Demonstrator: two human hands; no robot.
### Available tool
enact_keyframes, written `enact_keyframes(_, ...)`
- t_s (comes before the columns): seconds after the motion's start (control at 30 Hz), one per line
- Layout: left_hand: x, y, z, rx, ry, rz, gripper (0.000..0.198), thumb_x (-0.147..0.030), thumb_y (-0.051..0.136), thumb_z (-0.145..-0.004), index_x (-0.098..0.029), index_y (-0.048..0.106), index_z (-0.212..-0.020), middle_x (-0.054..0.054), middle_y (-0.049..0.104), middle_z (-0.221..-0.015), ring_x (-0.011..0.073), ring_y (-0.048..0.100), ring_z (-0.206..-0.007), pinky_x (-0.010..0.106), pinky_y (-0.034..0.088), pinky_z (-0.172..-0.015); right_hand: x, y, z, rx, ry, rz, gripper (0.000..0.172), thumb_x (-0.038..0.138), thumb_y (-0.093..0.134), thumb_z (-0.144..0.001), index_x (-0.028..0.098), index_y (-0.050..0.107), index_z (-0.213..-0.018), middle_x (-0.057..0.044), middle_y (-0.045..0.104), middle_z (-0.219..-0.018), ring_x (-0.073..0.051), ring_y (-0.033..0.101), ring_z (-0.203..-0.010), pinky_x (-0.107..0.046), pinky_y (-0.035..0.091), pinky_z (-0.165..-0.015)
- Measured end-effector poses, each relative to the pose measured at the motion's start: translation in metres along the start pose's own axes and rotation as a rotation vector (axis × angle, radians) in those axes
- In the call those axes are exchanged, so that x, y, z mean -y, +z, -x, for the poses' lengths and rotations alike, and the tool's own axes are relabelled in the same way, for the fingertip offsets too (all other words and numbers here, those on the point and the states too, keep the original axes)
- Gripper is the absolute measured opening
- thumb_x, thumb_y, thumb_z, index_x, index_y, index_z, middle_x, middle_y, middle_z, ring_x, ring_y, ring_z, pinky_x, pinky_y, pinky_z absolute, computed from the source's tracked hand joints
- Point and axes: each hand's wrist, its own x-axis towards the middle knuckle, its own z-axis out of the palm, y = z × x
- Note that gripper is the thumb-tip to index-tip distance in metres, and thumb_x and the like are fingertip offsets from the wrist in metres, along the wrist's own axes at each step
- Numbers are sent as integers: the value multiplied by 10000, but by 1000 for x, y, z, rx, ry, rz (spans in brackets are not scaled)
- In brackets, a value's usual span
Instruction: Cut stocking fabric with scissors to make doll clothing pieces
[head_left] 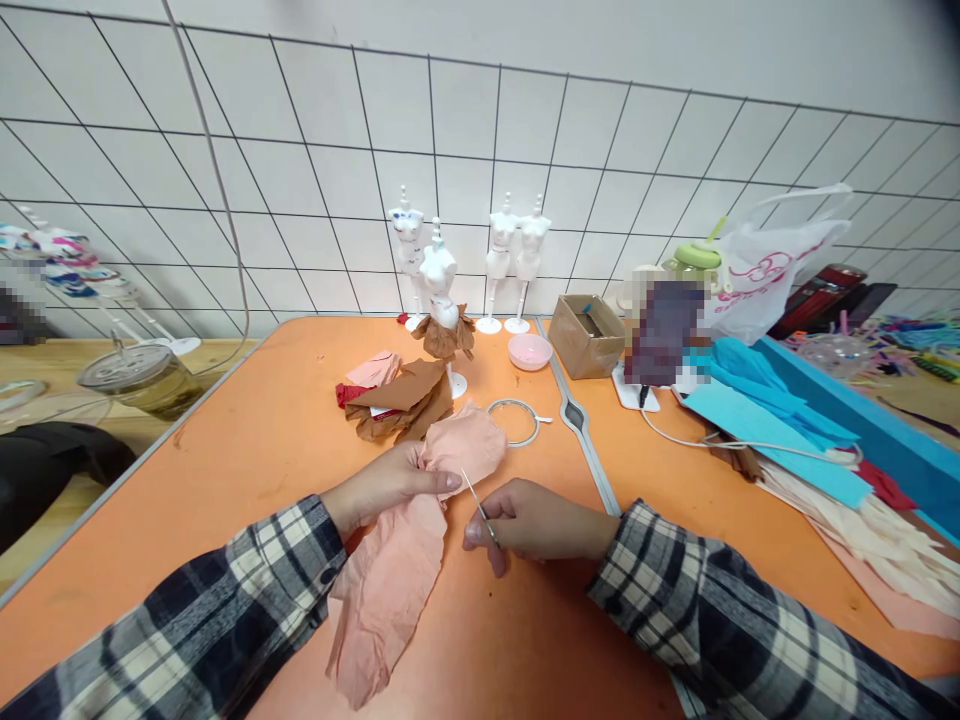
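The person's left hand (384, 486) gripped a crumpled strip of pink paper (409, 575), its fingers (442, 482) pinched together on a fold. The paper lay on the orange worktop (247, 450) just in front of a wire ring (516, 421), its upper end bunched almost against the ring. Its long tail ran away from the ring towards the person's plaid sleeve.

The right hand (541, 521) rested on the worktop on the near side of the ring. Its fingers were closed around a thin metal tool (478, 505). The tool's tip pointed up at the pinched fold, just short of the left thumb. Whether it was a needle or a fine blade could not be told.

To the left of the ring sat a heap of brown paper (405, 400). Just behind that heap stood a white doll form (439, 275) in a brown skirt. Behind the ring was a small pink bowl (529, 351), with a cardboard box (587, 336) to its right. Sheets of blue paper (757, 405) lay well to the right of the ring. A glass jar (142, 378) stood far to its left, off the orange surface.
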Motion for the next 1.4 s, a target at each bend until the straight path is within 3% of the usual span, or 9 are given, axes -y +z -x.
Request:
enact_keyframes(0.27, 3, -1, 0, -24, -44, 59, 333, -387, 813, -649, -118, 639, -743, -1, 641, -639, 132, 546, -566, 244, 407, -580, 0, 1, -1, -2, -7, 8, 273, 385, 585, -868, 130, 684, -864, 17, 628, -596, -46, 417, -454, -154, 332, -470)
enact_keyframes(0.43, -1, 0, 2, 2, -6, 80, 373, -352, 807, -670, -120, 694, -940, 52, 716, -873, 196, 633, -793, 287, 461, -741, -1, 0, -1, 14, -3, -20, 326, 440, 594, -852, 130, 686, -897, -1, 647, -632, -59, 411, -466, -156, 339, -433)
enact_keyframes(0.57, -4, 2, 3, 7, -41, 94, 297, -351, 812, -658, -124, 669, -786, 1, 666, -678, 147, 579, -615, 260, 438, -624, -3, -1, -1, 39, -17, -65, 422, 517, 583, -849, 122, 688, -954, -25, 668, -686, -67, 409, -483, -159, 348, -414)
enact_keyframes(0.83, -2, 3, 2, 9, -64, 103, 348, -362, 827, -624, -117, 654, -799, 13, 668, -718, 156, 577, -648, 264, 442, -631, -5, 0, -3, 25, -40, -67, 413, 519, 588, -848, 132, 676, -962, -13, 663, -687, -60, 399, -468, -150, 338, -388)
enact_keyframes(1.1, 7, -6, -4, 28, -13, 26, 469, -400, 795, -675, -124, 703, -1042, 79, 732, -938, 233, 645, -881, 299, 475, -760, -2, 1, -2, 3, -7, -6, 288, 402, 591, -857, 126, 671, -863, 6, 634, -611, -47, 390, -434, -146, 342, -403)
enact_keyframes(1.4, 6, -2, -2, 37, -35, 94, 346, -375, 824, -642, -115, 652, -794, 1, 651, -705, 133, 560, -633, 247, 426, -630, 0, 1, -1, 18, -19, -46, 380, 495, 606, -841, 125, 668, -905, -15, 671, -694, -54, 417, -451, -158, 339, -394)
